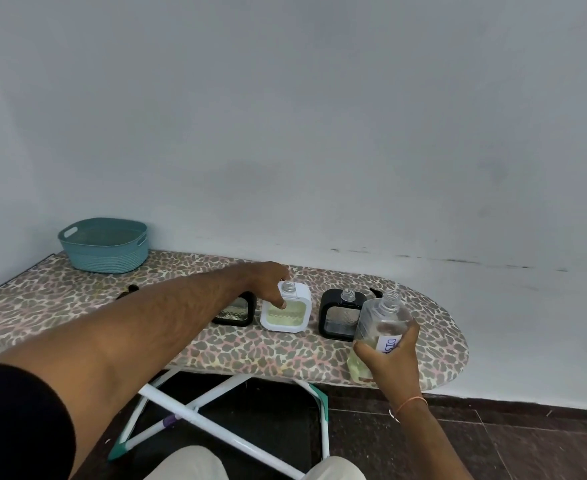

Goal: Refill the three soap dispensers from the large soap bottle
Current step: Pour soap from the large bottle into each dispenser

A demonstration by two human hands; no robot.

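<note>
A leopard-print padded ironing-board surface (271, 355) stands against a pale grey wall (319, 116) on white folding legs (195, 410), above dark tiled floor (510, 441). Three square soap dispensers sit in a row on it, all with their pump tops off and their threaded necks open.

The white-framed soap dispenser (286, 311) is in the middle and shows pale yellow-green liquid low in its window. The left hand (268, 282) reaches across to it, fingers curled over its top left corner and the thumb pressed on its front face, so it holds the dispenser steady.

The black-framed soap dispenser on the left (234, 311) is mostly hidden behind that forearm. The black-framed soap dispenser on the right (340, 315) stands just beside the white one, and its window looks nearly clear.

The right hand (394, 358) grips the large clear plastic soap bottle (380, 327) around its lower body, near a white label with blue handwriting. The bottle is uncapped and roughly upright, tilted slightly, at the near right edge of the surface in front of the right dispenser. Yellowish soap sits in its lower part.

A teal ribbed plastic basket (105, 245) with handle slots sits at the far left end. An orange thread bracelet (410, 404) circles the right wrist.
</note>
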